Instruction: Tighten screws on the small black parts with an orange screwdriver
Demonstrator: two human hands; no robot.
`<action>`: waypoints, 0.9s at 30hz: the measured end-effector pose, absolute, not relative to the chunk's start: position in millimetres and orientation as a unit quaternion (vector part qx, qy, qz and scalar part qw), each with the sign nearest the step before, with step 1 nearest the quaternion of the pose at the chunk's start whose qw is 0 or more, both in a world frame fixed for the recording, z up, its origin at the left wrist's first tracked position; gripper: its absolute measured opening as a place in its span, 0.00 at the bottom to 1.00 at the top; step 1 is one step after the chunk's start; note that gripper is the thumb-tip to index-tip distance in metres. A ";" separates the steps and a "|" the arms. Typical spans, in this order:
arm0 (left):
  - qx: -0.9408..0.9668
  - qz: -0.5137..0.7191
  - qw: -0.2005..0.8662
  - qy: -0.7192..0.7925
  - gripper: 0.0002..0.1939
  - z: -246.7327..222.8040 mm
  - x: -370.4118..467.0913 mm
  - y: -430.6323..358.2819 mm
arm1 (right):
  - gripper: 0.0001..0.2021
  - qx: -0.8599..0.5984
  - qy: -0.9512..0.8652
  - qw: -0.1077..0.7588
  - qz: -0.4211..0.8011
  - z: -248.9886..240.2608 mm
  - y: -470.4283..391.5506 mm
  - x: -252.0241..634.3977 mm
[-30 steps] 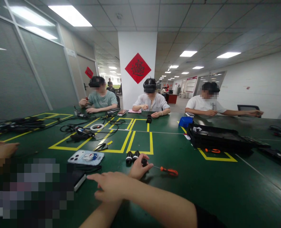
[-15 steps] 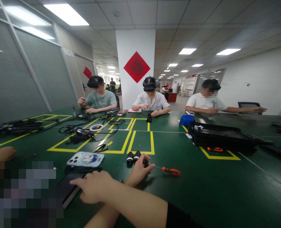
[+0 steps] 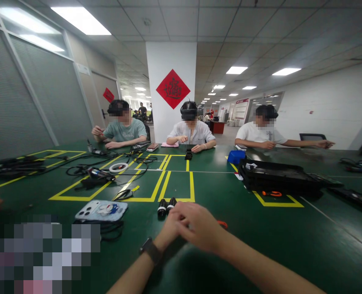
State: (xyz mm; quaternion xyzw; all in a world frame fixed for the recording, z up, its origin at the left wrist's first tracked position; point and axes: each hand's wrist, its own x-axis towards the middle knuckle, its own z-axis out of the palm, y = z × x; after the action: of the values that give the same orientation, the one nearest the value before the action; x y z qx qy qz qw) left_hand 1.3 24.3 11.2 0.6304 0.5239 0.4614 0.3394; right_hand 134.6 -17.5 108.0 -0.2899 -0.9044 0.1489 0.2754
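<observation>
My left hand [image 3: 167, 232], with a dark watch [image 3: 150, 250] on its wrist, is closed in front of me above the table. Half a second earlier it pinched a small black cylinder, which my fingers now hide. My right hand [image 3: 201, 225] lies over the left fingertips with its fingers bent inward; whatever it grips is out of sight. Just beyond my hands stand two black cylinders with white bands [image 3: 162, 209]. Part of a screwdriver's orange handle [image 3: 223, 224] shows behind my right hand.
To the left lies a phone in a patterned case [image 3: 103, 210] with black cable [image 3: 113, 233] by it. Farther off are a tape roll [image 3: 118, 168], a black tray [image 3: 272, 173], a blue box [image 3: 236, 157] and orange-handled pliers or similar [image 3: 272, 194]. Three people sit opposite.
My right hand has moved from above a dark flat object at the left over to my left hand. It now covers the black cylinder and most of the screwdriver. The view has shifted slightly.
</observation>
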 end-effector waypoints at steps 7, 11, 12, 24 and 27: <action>0.659 0.436 0.342 0.507 0.18 16.9 2.7 21.8 | 0.12 -0.449 -0.826 0.279 0.195 45.9 18.0 244.5; 0.658 0.436 0.343 0.509 0.17 17.1 3.4 21.8 | 0.13 -0.408 -0.853 0.268 0.187 32.4 12.4 242.8; 0.658 0.437 0.342 0.509 0.17 16.9 3.4 21.9 | 0.13 -0.403 -0.855 0.270 0.183 32.6 10.8 240.5; 0.662 0.439 0.336 0.506 0.17 13.8 3.0 23.7 | 0.11 -0.415 -0.848 0.269 0.189 38.0 6.2 232.4; 0.664 0.436 0.337 0.505 0.16 13.1 2.6 24.0 | 0.10 -0.402 -0.857 0.268 0.179 39.8 5.0 230.1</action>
State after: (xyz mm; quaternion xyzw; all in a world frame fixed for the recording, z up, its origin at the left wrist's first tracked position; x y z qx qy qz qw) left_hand 2.6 24.0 13.1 0.6641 0.5048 0.4363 0.3374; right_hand 230.1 5.0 39.8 -0.4019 -0.8571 0.1787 0.2683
